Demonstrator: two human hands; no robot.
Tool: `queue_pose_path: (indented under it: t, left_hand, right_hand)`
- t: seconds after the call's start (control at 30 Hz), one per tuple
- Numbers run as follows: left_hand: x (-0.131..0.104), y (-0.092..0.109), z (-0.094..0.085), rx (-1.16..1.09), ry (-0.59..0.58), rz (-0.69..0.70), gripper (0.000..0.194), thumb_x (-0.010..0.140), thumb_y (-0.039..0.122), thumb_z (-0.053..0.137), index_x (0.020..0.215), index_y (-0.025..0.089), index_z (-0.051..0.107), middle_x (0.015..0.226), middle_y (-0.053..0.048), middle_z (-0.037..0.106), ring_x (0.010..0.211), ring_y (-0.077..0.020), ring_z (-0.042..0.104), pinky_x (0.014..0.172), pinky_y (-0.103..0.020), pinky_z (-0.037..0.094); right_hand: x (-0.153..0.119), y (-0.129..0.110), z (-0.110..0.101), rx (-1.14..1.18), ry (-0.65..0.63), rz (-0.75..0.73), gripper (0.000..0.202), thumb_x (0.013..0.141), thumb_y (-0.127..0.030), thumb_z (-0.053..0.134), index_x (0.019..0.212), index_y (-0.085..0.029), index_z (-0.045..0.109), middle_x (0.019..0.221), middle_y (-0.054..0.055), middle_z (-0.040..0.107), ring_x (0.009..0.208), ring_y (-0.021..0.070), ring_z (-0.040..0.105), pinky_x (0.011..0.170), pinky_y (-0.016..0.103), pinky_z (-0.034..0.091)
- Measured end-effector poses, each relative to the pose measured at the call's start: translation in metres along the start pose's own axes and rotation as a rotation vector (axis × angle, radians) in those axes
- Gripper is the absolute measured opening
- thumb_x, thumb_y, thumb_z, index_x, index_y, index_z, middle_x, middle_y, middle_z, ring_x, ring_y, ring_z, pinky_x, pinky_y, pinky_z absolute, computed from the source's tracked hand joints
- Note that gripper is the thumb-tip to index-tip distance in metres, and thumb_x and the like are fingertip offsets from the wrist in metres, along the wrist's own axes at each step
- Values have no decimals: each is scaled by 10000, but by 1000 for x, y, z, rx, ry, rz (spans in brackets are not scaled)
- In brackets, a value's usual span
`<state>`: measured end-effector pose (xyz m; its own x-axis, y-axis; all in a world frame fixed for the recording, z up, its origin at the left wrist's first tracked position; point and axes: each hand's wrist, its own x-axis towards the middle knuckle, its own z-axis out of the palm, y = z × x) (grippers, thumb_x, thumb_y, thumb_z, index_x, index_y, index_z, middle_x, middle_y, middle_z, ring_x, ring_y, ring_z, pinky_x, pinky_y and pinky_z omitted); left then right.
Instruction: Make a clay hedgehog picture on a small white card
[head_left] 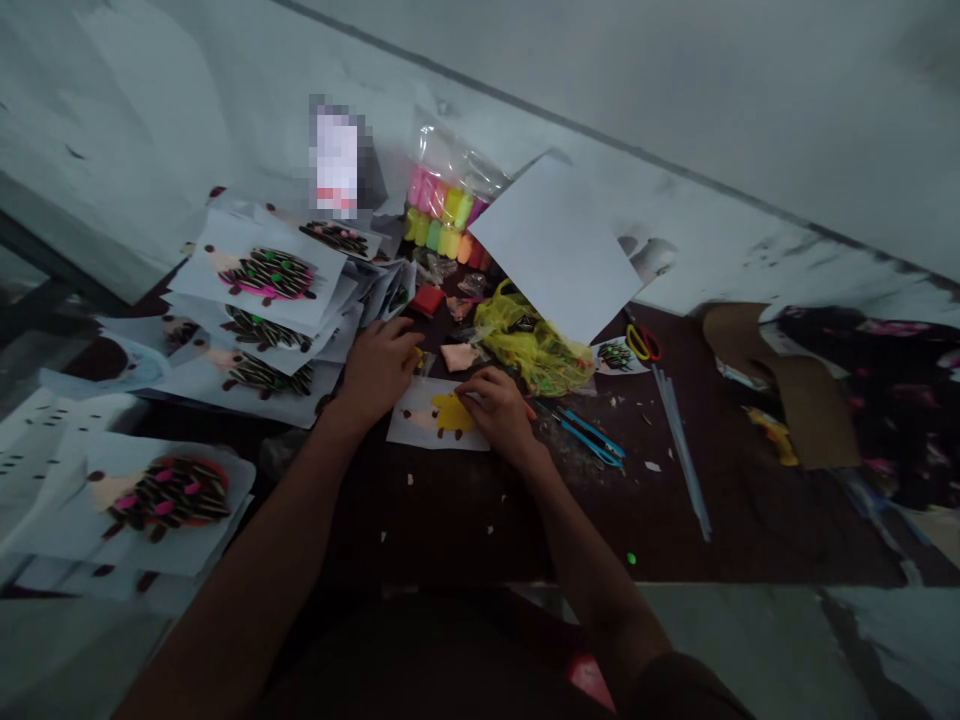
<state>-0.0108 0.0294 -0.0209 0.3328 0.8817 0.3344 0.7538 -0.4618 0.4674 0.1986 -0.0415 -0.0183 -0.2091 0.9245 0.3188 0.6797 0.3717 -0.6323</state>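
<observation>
A small white card (409, 430) lies on the dark table before me, with a hedgehog figure of modelling clay on it. The figure has a pale snout, dark feet and a yellow clay body (451, 413). Bent over the card's right side, my right hand (499, 408) has its thumb and fingertips pinched together at the yellow body's upper edge. My left hand (379, 368) rests beyond the card's left corner, fingers curled at a yellow clay lump (414, 360) in clear plastic. A pinkish clay lump (459, 356) sits between the hands, farther back.
Stacked sheets with seed-covered hedgehogs (262, 275) stand left, more (161, 495) nearer. Behind are a bag of coloured clay (450, 210), a white sheet (559, 245) and a yellow plastic bag (525, 345). To the right lie a blue cutter (592, 435), scissors (643, 342) and translucent sticks (682, 455).
</observation>
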Motion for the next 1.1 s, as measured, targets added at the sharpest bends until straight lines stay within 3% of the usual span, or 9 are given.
queue_pose_path:
  t: [0.13,0.23,0.4,0.53,0.83,1.1]
  left_hand:
    - [1,7,-9,-28,1,28,297,894,119,520,1067,167,757,1199,-132,693,1197,-332,532,1044,-518,426]
    - [2,9,-9,-93,-19,95,324,867,97,497,1035,168,764,1055,-118,727,1068,-297,588,976,-473,474]
    - [0,8,3,-180,-200,160,316,797,98,507,938,188,776,944,-75,763,931,-236,651,879,-356,507]
    - [0,6,8,-195,-279,153,315,794,112,520,955,179,782,966,-96,762,933,-246,669,882,-356,505]
    - [2,4,6,-115,-334,194,314,828,112,521,958,180,798,990,-109,721,935,-247,659,867,-361,504]
    - [2,5,4,-107,-349,173,319,832,92,531,966,191,803,991,-99,716,935,-239,650,867,-344,493]
  right_hand:
    - [3,-1,6,-142,-51,-54,151,945,-202,621,927,-209,771,933,67,659,905,199,597,851,347,440]
    - [4,-1,9,-210,-70,-56,173,962,-212,599,946,-214,771,935,72,666,906,204,588,847,350,427]
    - [4,-2,11,-300,-91,-69,173,965,-222,600,946,-216,772,925,69,658,899,204,563,834,342,403]
    - [4,-7,9,-392,-122,-68,158,960,-225,616,948,-215,774,947,81,654,909,215,545,825,346,383]
    - [-5,-11,5,-488,-151,-80,239,989,-229,549,1121,-250,747,959,89,645,898,227,525,842,371,378]
    - [-7,-18,2,-531,-196,-135,234,995,-258,530,1109,-235,733,1006,96,626,906,229,498,827,370,364]
